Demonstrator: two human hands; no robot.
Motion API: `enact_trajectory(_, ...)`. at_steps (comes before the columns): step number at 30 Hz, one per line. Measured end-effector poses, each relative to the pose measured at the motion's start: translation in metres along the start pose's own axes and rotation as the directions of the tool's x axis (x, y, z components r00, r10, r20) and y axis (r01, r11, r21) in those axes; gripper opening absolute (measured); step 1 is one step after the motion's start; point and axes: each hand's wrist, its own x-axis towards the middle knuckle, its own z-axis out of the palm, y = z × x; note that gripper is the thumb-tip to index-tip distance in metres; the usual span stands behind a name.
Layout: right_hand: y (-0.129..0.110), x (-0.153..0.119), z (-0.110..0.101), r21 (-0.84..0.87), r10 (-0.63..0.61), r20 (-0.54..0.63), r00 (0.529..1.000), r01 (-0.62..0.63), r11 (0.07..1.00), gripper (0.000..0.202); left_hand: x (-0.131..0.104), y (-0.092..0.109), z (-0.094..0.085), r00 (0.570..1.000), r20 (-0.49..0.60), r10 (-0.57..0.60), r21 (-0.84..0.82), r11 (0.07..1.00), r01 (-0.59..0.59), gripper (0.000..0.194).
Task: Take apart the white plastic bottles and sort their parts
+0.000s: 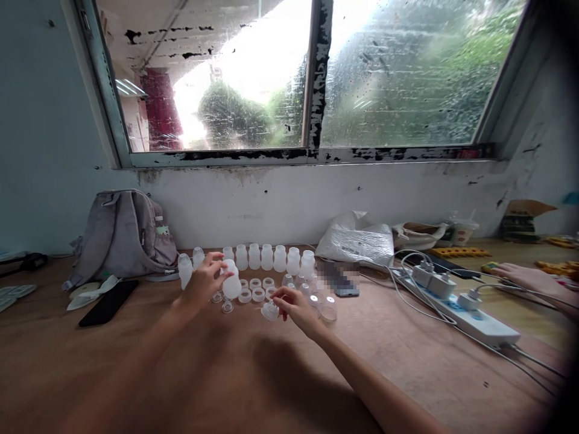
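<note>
Currently, a frosted bottle [232, 286] is grasped between the fingers of the left hand [202, 279], tilted and raised over the brown tabletop [217, 374]. By the right hand [296, 306], a clear flanged piece [270, 311] is pinched at fingertip level, to the right of the bottle. Whether anything is contained in the held bottle cannot be told.

Just behind the hands, clear rings [258, 295] are laid out in rows; smaller clear discs [227, 307] are seen near the left hand. To the right of the right hand, transparent domed covers [329, 310] are grouped, partly hidden by it.

Farther back, a line of upright frosted bottles [266, 258] is arranged, whitish and translucent; their contents cannot be made out. A black phone [108, 303] is placed at the left, and a white power strip [470, 316] at the right is filled with plugs and cables. Beyond it, another person's hand [527, 277] is seen.

Near the wall, a grey backpack [122, 235], a silver bag [357, 240], an open-mouthed pouch [418, 236] and a cup with a straw [463, 231] are noted; the bag's contents are concealed.
</note>
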Motion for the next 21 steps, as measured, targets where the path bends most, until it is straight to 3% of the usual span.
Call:
enact_trajectory(4,0.004,0.000,0.000,-0.027,-0.007,0.012,1.000,0.008,1.000,0.018,0.033,-0.025,-0.012,1.000,0.010,-0.010,0.182,0.983,0.008,0.019)
enact_trajectory(8,0.009,0.001,0.001,-0.067,-0.024,0.010,1.000,0.025,0.997,0.016,0.062,-0.055,-0.010,0.997,0.045,-0.056,0.293,0.955,0.040,0.017)
enact_trajectory(14,0.014,0.000,0.002,-0.098,-0.041,0.042,0.998,0.045,0.994,0.018,0.088,-0.098,0.016,0.962,0.125,-0.243,0.344,0.920,0.187,0.015)
enact_trajectory(21,0.014,-0.002,0.004,-0.172,-0.064,0.057,0.996,0.073,0.982,0.013,0.088,-0.113,0.048,0.940,0.200,-0.277,0.365,0.911,0.191,0.015)
